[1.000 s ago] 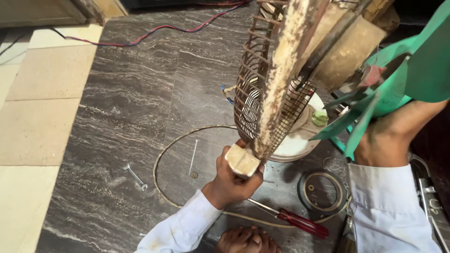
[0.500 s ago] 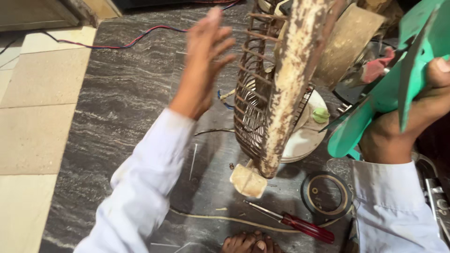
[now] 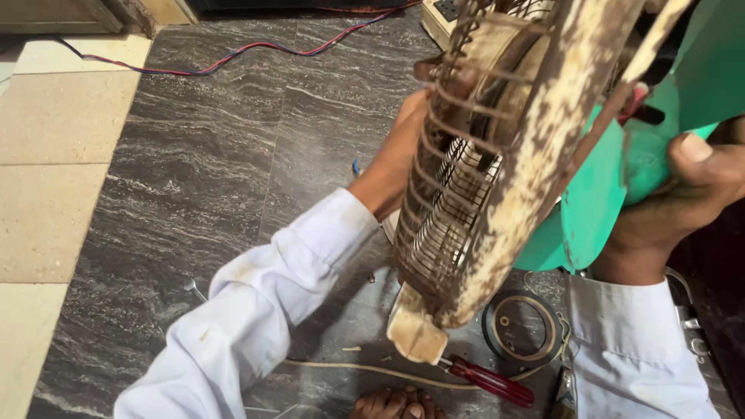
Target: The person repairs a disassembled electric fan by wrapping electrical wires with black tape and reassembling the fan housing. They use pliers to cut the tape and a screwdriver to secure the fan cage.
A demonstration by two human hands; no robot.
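Rusty wire fan guard [image 3: 458,194], grimy, upright, left hand [image 3: 403,147] behind it, grip unclear, right hand [image 3: 683,202] grasping green blade [image 3: 605,194]

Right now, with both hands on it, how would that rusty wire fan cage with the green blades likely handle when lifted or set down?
The rusty wire fan cage looks stiff, its bars holding their shape. It probably feels awkward and top-heavy: the left hand reaches behind it while the right hand grips a green plastic blade. Stood on its narrow cream foot, it would likely tip.
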